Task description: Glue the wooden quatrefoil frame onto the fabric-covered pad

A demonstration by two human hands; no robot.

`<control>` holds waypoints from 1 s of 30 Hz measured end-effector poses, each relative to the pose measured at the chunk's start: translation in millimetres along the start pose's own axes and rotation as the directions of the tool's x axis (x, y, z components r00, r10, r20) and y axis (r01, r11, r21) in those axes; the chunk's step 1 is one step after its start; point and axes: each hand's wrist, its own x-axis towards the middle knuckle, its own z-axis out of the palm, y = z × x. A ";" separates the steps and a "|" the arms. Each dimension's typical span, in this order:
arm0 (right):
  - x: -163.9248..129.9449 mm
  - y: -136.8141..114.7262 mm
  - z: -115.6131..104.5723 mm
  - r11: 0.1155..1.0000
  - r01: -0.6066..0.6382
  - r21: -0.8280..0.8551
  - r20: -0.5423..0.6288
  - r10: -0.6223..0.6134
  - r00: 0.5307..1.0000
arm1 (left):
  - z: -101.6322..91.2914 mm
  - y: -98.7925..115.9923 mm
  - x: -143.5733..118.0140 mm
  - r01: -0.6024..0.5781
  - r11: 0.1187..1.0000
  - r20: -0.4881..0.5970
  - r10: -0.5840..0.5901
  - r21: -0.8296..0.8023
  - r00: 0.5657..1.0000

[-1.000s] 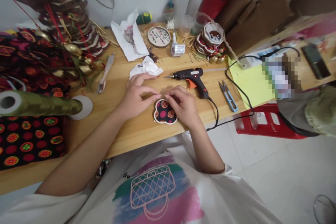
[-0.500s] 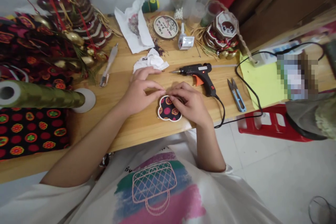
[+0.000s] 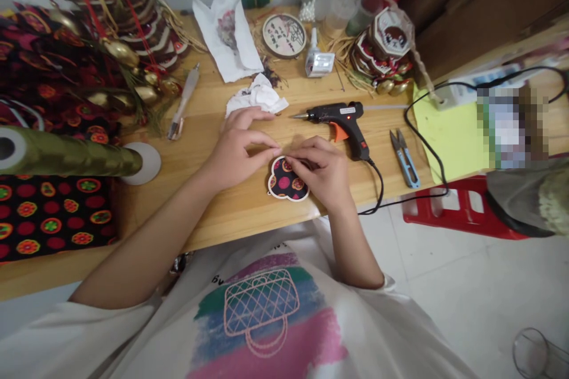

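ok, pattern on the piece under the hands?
Black fabric piece with red-orange dots, white edge; head view.

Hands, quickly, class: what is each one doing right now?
Left hand: fingers pinched together at the top edge of the lobed, dark fabric-covered patch with red dots.
Right hand: fingers curled, pressing on the same patch.

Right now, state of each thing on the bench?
Left hand: fingertips pinching at the patch edge.
Right hand: resting on the patch.
Patch: flat on the table.
Glue gun: lying on its side, corded.
Snips: lying flat, untouched.
Tissue: crumpled.
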 end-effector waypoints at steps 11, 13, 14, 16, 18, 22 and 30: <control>-3.4 1.5 6.3 0.956 0.133 -0.261 0.063 -0.121 0.991 | -1.5 12.6 -0.2 0.001 1.000 -0.096 0.000 0.019 0.995; -1.5 2.3 5.1 0.966 0.138 -0.220 0.084 -0.122 0.989 | -4.1 17.7 4.1 -0.016 0.999 -0.095 0.019 0.040 0.995; -0.6 2.7 4.4 0.970 0.139 -0.198 0.088 -0.123 0.988 | -5.2 19.6 6.8 -0.027 0.999 -0.078 0.028 0.016 0.997; 1.0 3.3 3.1 0.979 0.132 -0.158 0.089 -0.119 0.989 | -5.9 21.2 12.5 -0.052 0.996 -0.030 0.050 -0.079 0.998; 2.3 3.3 2.4 0.984 0.125 -0.128 0.081 -0.116 0.990 | -3.9 19.2 16.7 -0.069 0.985 0.011 0.072 -0.160 0.997; 4.2 1.8 2.3 0.989 0.124 -0.085 0.045 -0.121 0.992 | 3.4 9.0 18.0 -0.098 0.972 0.029 0.106 -0.215 0.994; 5.1 -2.4 0.0 0.997 0.074 -0.014 0.014 -0.074 0.997 | 4.1 2.7 13.4 -0.139 0.951 0.056 0.160 -0.276 0.986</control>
